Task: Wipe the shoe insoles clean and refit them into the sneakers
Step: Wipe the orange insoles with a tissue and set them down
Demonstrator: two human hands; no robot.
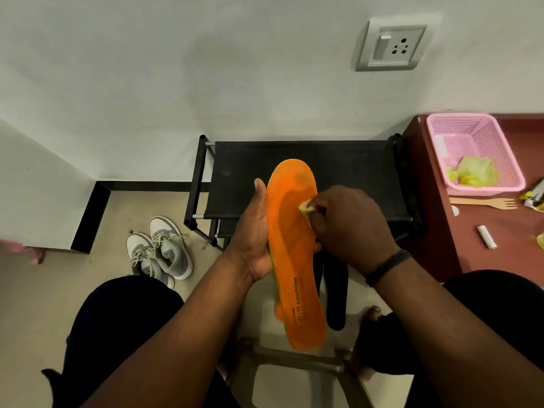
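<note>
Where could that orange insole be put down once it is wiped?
The black rack top behind the orange insole is mostly bare, especially toward its right rail. The maroon table has a bare strip along its left edge; farther right it is crowded with the pink basket, wooden fork and small items.

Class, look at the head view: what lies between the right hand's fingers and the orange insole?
A small yellowish cloth, pinched in the right hand and pressed against the orange insole, shown in the head view.

Pink basket (482,136), far edge of the maroon bench (435,231), holding yellow-green wrappers (475,172). Wooden fork (485,203) just before it. White tube (486,237) nearer. Wall socket (391,45) above.
</note>
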